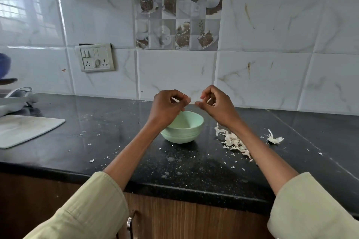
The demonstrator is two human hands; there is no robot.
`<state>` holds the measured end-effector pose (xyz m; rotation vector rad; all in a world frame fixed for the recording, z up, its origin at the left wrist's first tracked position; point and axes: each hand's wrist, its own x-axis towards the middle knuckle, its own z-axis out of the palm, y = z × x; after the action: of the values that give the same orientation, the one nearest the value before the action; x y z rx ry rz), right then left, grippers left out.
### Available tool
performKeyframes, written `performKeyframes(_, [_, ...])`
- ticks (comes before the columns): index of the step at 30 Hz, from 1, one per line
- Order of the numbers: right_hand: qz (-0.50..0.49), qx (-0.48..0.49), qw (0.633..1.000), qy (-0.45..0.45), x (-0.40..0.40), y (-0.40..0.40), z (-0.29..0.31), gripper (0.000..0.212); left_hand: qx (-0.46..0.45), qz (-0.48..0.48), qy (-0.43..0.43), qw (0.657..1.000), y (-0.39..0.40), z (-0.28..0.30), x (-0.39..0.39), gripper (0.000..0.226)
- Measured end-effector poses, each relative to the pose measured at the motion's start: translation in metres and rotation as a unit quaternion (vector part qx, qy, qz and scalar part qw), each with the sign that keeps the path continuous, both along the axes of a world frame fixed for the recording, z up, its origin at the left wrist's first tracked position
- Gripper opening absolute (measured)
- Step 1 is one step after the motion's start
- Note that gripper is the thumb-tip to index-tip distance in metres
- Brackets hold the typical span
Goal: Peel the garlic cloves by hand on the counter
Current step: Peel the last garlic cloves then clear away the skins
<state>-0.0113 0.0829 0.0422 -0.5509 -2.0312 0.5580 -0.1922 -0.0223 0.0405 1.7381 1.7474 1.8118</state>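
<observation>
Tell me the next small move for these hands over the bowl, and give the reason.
Probably pull the hands apart to strip the skin. The left hand and right hand pinch a small pale piece, likely a garlic clove, above the green bowl. Discarded peels lie right of the bowl; whether the piece is bare is too small to tell.

Cutting board [25, 129] — white, flat on the black counter at the far left, cut off by the frame edge.
Switch and socket plate [96, 58] — pale, mounted on the tiled wall above the counter, left of centre, hanging slightly askew.
Decorative tile panel [177, 17] — grey squares printed with coffee cups and beans, set into the white marbled wall tiles [272, 75].
White appliance or dish part [16, 99] — at the left edge behind the board; too cropped to identify.
Blue object [4, 66] — at the left edge, blurred.
Cabinet handle [129, 223] — metal, on the wooden door below the counter edge.
</observation>
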Motion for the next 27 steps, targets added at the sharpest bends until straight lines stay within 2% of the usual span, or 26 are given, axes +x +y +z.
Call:
performKeyframes(3, [-0.028, 0.004, 1.0, 0.005, 0.035, 0.013, 0.001, 0.014, 0.004, -0.023, 0.063, 0.998, 0.003, 0.006, 0.026, 0.008])
performKeyframes(6, [-0.086, 0.016, 0.996, -0.027, 0.09, 0.037, -0.005, 0.009, -0.004, -0.099, 0.171, 0.98, 0.016, 0.008, 0.073, 0.008])
performKeyframes(10, [-0.156, 0.003, 0.988, -0.022, 0.147, 0.066, -0.014, 0.018, -0.074, -0.183, 0.298, 0.934, 0.052, -0.003, 0.132, 0.003])
performKeyframes(13, [-0.171, -0.017, 0.984, -0.041, 0.155, 0.076, -0.015, 0.023, -0.14, -0.193, 0.364, 0.9, 0.08, -0.012, 0.15, 0.021])
performKeyframes(15, [-0.158, -0.024, 0.983, -0.088, 0.154, 0.081, -0.018, 0.027, -0.16, -0.181, 0.381, 0.892, 0.092, -0.016, 0.149, 0.02])
performKeyframes(17, [-0.142, -0.027, 0.98, -0.138, 0.153, 0.084, -0.022, 0.029, -0.153, -0.169, 0.36, 0.904, 0.1, -0.018, 0.145, 0.016])
performKeyframes(21, [-0.115, -0.024, 0.975, -0.188, 0.156, 0.08, -0.014, 0.023, -0.088, -0.107, 0.265, 0.954, 0.106, -0.028, 0.137, 0.024])
performKeyframes(24, [-0.062, -0.061, 0.967, -0.242, 0.157, 0.073, -0.005, 0.016, -0.077, -0.118, 0.179, 0.974, 0.109, -0.031, 0.131, 0.005])
performKeyframes(27, [0.0, -0.072, 0.954, -0.291, 0.151, 0.063, -0.006, 0.01, -0.082, -0.125, 0.084, 0.985, 0.109, -0.034, 0.127, 0.023])
